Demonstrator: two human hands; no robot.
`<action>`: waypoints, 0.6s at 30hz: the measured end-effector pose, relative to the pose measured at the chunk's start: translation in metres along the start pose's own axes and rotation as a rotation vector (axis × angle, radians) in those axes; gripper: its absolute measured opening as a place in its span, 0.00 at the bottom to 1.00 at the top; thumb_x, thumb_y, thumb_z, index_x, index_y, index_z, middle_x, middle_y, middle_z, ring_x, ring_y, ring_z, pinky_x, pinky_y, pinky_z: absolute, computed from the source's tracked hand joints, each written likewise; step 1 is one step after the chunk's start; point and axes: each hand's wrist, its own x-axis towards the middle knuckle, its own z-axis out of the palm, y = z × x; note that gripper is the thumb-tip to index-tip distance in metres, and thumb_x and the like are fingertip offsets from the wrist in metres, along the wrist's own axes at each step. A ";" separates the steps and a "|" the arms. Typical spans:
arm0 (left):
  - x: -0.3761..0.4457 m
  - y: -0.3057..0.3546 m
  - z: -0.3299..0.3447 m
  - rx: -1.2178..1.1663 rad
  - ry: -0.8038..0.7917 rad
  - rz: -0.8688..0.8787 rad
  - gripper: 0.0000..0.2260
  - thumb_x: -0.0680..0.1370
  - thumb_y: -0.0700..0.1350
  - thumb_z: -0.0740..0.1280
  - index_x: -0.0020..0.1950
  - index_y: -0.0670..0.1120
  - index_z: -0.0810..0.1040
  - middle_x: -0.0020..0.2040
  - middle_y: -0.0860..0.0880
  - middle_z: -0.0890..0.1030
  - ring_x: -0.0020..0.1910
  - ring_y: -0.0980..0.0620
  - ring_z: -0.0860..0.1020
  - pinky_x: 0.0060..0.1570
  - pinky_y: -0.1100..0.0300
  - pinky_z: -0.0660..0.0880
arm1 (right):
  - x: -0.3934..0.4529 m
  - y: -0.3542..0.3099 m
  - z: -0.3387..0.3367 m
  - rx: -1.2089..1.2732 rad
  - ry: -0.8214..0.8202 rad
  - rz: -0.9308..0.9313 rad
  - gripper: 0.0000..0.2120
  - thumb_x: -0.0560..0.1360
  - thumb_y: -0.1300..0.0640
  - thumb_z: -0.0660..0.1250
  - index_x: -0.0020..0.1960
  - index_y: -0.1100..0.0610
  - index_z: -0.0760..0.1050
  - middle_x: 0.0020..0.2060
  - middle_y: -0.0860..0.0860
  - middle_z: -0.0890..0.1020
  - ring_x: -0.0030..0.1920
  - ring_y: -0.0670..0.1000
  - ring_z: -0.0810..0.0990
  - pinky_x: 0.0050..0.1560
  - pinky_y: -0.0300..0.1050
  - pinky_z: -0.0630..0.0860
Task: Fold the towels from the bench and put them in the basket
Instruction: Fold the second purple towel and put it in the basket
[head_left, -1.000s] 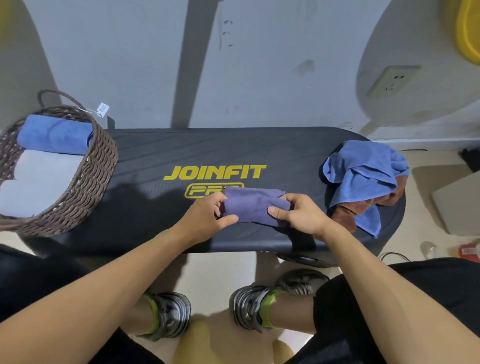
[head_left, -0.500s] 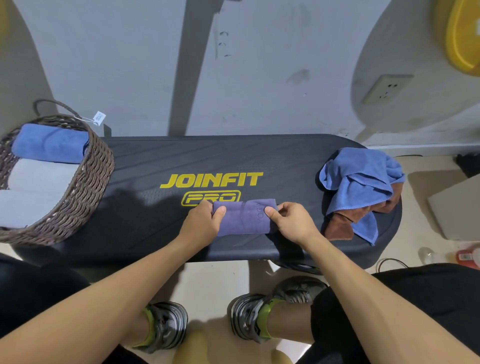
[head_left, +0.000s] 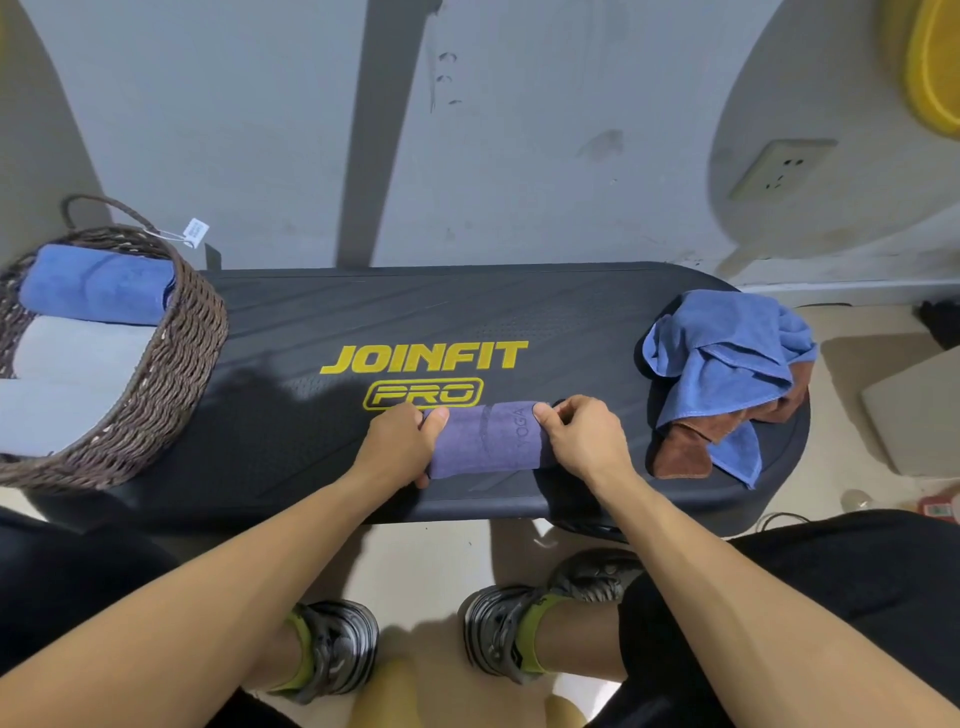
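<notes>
A purple towel (head_left: 488, 439), folded into a short thick bundle, lies near the front edge of the black bench (head_left: 311, 332). My left hand (head_left: 397, 444) grips its left end and my right hand (head_left: 584, 439) grips its right end, thumbs on top. A crumpled blue towel (head_left: 727, 358) lies over a brown towel (head_left: 680, 457) at the bench's right end. The wicker basket (head_left: 171, 358) stands on the left end and holds a folded blue towel (head_left: 96, 283) and two pale grey ones (head_left: 78, 345).
A grey wall with a socket (head_left: 779, 169) rises right behind the bench. My knees and shoes (head_left: 332, 649) are below the front edge. A yellow tub (head_left: 935, 67) sits top right and a grey board (head_left: 914, 415) lies on the floor at right.
The purple towel has been folded over once more into a tighter bundle, and both hands now hold its ends. The view has tilted down slightly.
</notes>
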 end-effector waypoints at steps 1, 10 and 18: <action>0.000 -0.001 0.001 0.000 0.024 0.011 0.22 0.83 0.56 0.57 0.32 0.45 0.67 0.21 0.47 0.76 0.17 0.59 0.72 0.30 0.62 0.67 | 0.000 0.000 0.000 -0.016 -0.003 0.003 0.16 0.78 0.41 0.65 0.47 0.54 0.79 0.43 0.53 0.83 0.50 0.57 0.80 0.46 0.45 0.71; 0.003 0.009 -0.012 -0.335 -0.282 -0.367 0.29 0.77 0.64 0.65 0.56 0.37 0.75 0.43 0.40 0.84 0.32 0.46 0.84 0.45 0.55 0.82 | -0.002 -0.006 -0.011 -0.100 -0.012 0.089 0.25 0.76 0.36 0.64 0.53 0.59 0.70 0.34 0.55 0.83 0.24 0.55 0.82 0.39 0.49 0.82; 0.000 0.019 -0.014 -0.735 -0.305 -0.496 0.24 0.72 0.60 0.73 0.57 0.43 0.79 0.47 0.46 0.78 0.38 0.49 0.76 0.36 0.60 0.78 | -0.001 -0.009 -0.015 -0.134 -0.091 0.093 0.22 0.79 0.39 0.62 0.53 0.59 0.73 0.29 0.55 0.83 0.23 0.53 0.82 0.37 0.49 0.83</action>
